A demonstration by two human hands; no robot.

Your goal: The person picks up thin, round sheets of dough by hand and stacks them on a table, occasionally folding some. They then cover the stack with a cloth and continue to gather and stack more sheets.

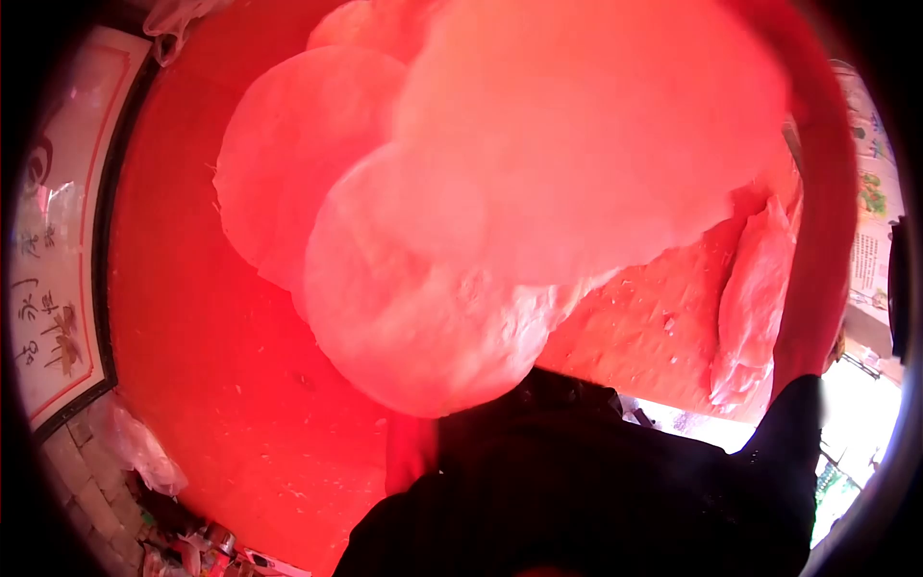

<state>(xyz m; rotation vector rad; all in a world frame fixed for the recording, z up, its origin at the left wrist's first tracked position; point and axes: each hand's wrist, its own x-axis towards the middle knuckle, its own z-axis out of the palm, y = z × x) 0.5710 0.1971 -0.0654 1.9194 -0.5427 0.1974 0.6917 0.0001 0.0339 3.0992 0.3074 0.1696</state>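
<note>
A large, thin round dough sheet (596,125) fills the upper middle, raised close to the camera and blurred. Under it, a smaller dough sheet (413,308) hangs toward my body, and another dough sheet (288,163) lies behind on the left. My left forearm (409,452) reaches in beneath the smaller sheet, which hides the hand. Along the right side my right forearm (817,221) stretches up past the large sheet's edge; its hand is blurred at the top, fingers not visible. A folded strip of dough (755,298) lies beside this forearm.
Everything rests on a red-lit work surface (192,404) dotted with crumbs. A framed panel with handwriting (58,250) borders the left. A clear plastic bag (144,452) lies at lower left, and a printed poster (870,183) stands at far right.
</note>
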